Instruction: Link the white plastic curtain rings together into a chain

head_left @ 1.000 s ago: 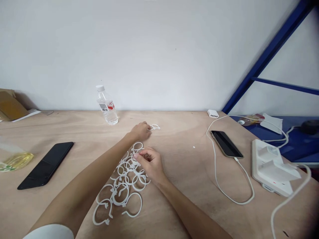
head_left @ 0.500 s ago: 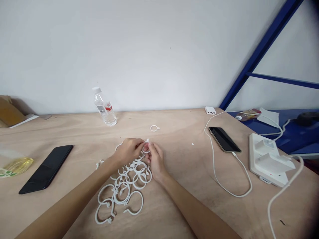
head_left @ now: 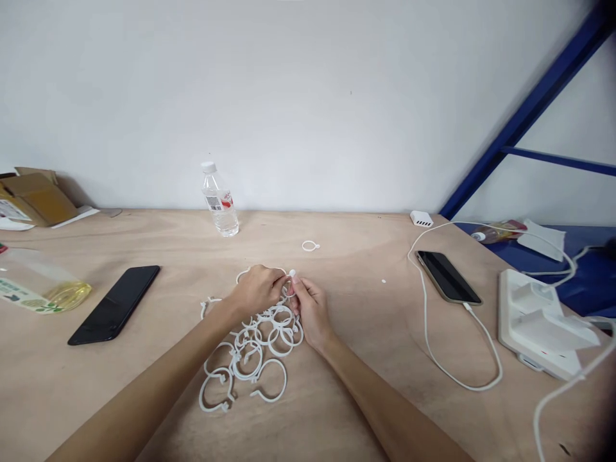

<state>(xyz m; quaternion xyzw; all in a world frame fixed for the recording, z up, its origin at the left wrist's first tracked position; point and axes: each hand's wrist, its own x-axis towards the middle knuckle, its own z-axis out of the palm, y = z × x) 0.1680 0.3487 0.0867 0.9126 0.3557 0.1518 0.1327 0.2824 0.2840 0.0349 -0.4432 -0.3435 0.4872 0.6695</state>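
My left hand point(head_left: 260, 289) and my right hand point(head_left: 312, 311) meet over the far end of a pile of white plastic rings point(head_left: 235, 363). Between their fingertips is one white curtain ring point(head_left: 292, 274), its small round tab sticking up by my right thumb. Both hands are closed in a pinch, and the fingers cover most of this ring. Several rings in the pile are split open with small clasp ends, overlapping one another below my hands. Farther back, a single closed ring point(head_left: 317, 246) lies apart on the wooden table point(head_left: 346, 385).
A water bottle point(head_left: 224, 215) stands near the wall. On the left are a black phone point(head_left: 115, 305), an oil bottle point(head_left: 43, 282) lying down and a cardboard box point(head_left: 41, 199). To the right lie a charging phone point(head_left: 447, 276), white cable, USB charger point(head_left: 421, 219) and power strip point(head_left: 539, 327).
The view has swung slightly left, so things sit farther right in the picture. Both hands keep their pinch on the ring, with little visible movement over the pile.
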